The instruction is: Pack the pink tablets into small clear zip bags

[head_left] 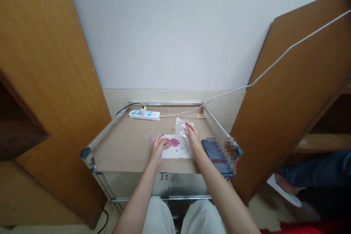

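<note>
Clear plastic bag (pixel 180 127) sits pinched in my right hand (pixel 192 135), just past the white paper sheet (pixel 177 152). My left hand (pixel 158 147) lies half-curled at the sheet's edge, holding nothing I can see, fingertips beside the pink tablets (pixel 174 142) heaped on the sheet. Left of the sheet lies a small plastic bag (pixel 151 136) (a few tablets at its edge). Further beyond the sheet, a white power strip (pixel 144 114) rests on the cardboard-covered tabletop (pixel 123 150).
</note>
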Action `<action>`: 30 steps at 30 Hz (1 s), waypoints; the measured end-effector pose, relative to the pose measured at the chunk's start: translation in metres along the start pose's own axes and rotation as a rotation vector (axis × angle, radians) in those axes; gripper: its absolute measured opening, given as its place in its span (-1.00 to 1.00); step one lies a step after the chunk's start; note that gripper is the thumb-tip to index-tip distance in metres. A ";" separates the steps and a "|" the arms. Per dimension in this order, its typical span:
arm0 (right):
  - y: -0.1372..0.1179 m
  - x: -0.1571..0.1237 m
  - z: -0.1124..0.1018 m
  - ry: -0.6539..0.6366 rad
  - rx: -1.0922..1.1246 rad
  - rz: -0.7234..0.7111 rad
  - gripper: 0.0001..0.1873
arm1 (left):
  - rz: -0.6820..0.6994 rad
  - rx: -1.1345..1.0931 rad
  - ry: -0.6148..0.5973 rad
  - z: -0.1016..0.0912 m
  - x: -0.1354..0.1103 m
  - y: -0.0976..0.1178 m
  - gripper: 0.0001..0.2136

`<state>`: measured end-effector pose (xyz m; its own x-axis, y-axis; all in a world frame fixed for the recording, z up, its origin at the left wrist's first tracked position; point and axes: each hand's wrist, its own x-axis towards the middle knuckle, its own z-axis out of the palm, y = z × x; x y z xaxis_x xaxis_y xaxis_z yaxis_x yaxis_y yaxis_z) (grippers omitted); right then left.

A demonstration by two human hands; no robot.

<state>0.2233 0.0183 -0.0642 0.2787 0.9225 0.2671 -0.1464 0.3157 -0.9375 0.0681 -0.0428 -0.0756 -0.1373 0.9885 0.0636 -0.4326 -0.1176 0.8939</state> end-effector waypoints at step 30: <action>0.022 0.014 -0.006 -0.025 -0.455 -0.314 -0.64 | 0.007 0.032 -0.069 -0.004 0.004 -0.005 -0.75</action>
<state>0.2303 0.0371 -0.0821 0.2199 0.8061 0.5494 0.3669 0.4535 -0.8122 0.0664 -0.0389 -0.0817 -0.0777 0.9920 0.0993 -0.4028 -0.1223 0.9071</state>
